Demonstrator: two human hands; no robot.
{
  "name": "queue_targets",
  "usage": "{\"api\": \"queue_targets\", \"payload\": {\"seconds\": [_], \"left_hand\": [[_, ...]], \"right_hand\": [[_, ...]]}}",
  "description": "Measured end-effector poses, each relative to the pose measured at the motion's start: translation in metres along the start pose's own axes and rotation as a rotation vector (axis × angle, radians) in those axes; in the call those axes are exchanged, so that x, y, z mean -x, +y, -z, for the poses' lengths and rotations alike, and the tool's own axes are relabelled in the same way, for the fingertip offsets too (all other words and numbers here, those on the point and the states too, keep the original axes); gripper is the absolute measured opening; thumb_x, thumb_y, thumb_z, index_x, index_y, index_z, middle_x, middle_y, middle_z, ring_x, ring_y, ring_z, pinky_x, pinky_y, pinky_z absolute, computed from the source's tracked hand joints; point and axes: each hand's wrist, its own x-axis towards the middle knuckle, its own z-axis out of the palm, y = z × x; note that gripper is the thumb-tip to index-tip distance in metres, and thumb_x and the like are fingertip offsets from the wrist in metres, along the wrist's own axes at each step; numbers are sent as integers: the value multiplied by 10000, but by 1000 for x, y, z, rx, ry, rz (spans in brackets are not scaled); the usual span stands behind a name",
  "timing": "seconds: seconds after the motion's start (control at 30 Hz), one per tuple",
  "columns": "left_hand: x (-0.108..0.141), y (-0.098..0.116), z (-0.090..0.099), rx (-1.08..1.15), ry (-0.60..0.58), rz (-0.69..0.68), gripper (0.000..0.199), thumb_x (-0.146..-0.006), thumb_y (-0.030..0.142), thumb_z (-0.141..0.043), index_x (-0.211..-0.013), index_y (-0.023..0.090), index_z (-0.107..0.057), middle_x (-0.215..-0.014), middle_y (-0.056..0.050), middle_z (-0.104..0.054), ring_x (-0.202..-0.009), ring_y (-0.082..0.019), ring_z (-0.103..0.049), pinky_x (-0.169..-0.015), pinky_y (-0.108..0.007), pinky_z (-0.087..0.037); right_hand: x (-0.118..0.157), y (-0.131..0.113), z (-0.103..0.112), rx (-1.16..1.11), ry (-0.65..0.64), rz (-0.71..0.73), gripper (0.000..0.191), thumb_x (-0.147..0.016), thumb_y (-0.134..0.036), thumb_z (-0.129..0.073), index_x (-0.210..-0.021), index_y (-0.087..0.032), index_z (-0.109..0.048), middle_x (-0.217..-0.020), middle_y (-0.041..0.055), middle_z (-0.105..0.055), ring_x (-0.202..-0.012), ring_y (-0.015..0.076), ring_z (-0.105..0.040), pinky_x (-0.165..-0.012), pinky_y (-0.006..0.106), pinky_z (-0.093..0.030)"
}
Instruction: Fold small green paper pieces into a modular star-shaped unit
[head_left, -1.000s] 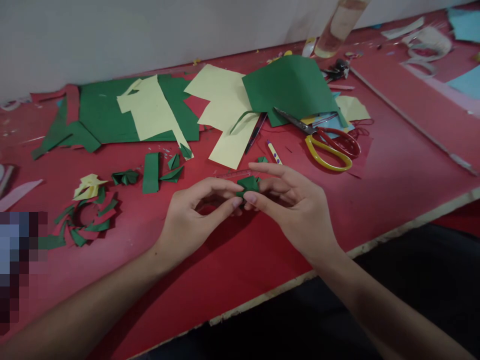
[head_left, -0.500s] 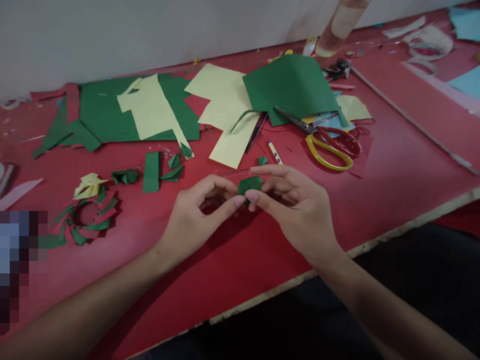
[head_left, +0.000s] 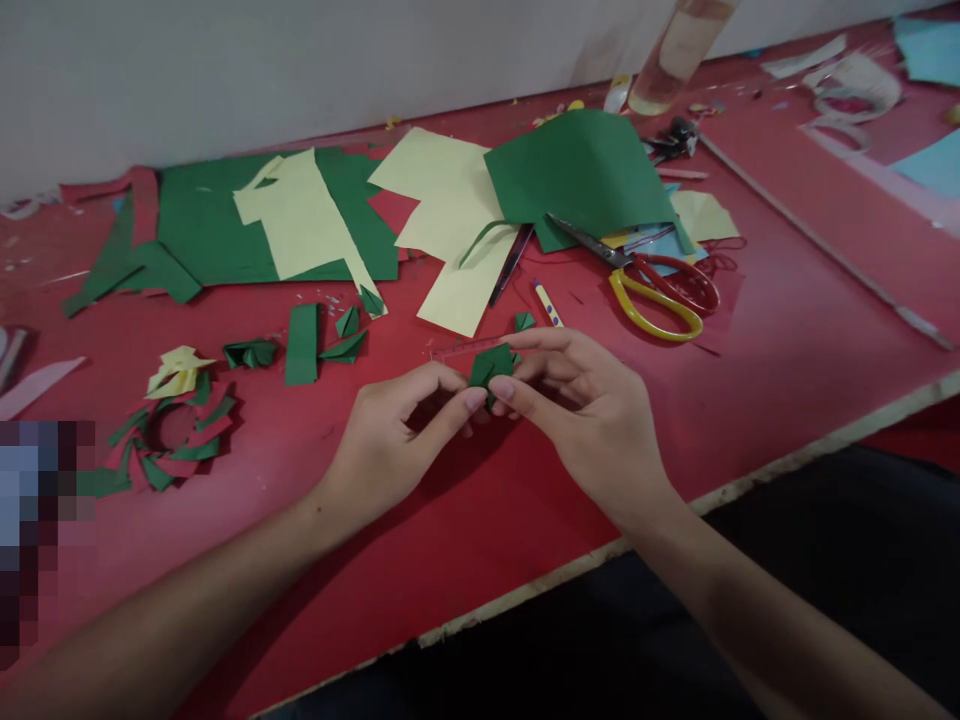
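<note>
Between my two hands is a small folded piece of green paper (head_left: 491,364), held just above the red tabletop. My left hand (head_left: 412,425) pinches its left lower edge between thumb and fingers. From the other side my right hand (head_left: 589,400) grips it, thumb tip on the front face and fingers behind. The fingertips behind the paper are partly hidden. Just beyond my right fingers lie a small green folded piece (head_left: 524,321) and a pale crayon-like stick with purple dots (head_left: 548,304). A clear ruler (head_left: 465,350) lies partly behind the hands.
Scissors (head_left: 656,300) with red and yellow handles rest right of centre, by a green sheet (head_left: 577,165). Cream paper (head_left: 450,220) lies at the back. To the left are a red-and-green folded paper ring (head_left: 176,440) and a green strip (head_left: 302,345). A bottle (head_left: 679,55) stands behind.
The folded green paper has turned slightly and shifted a little left in my fingers, with a crease showing on its face. Both hands keep their hold.
</note>
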Motion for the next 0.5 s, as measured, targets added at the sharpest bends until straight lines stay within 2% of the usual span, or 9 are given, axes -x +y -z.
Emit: {"api": "queue_targets", "payload": {"seconds": [0.5], "left_hand": [[-1, 0, 1, -46, -36, 21, 197, -953, 292, -607, -782, 197, -633, -733, -2, -719, -670, -137, -678, -622, -234, -507]], "right_hand": [[2, -1, -1, -3, -36, -2, 256, -872, -186, -754, -1110, -231, -674, -693, -62, -714, -669, 124, -715, -693, 254, -587]]}}
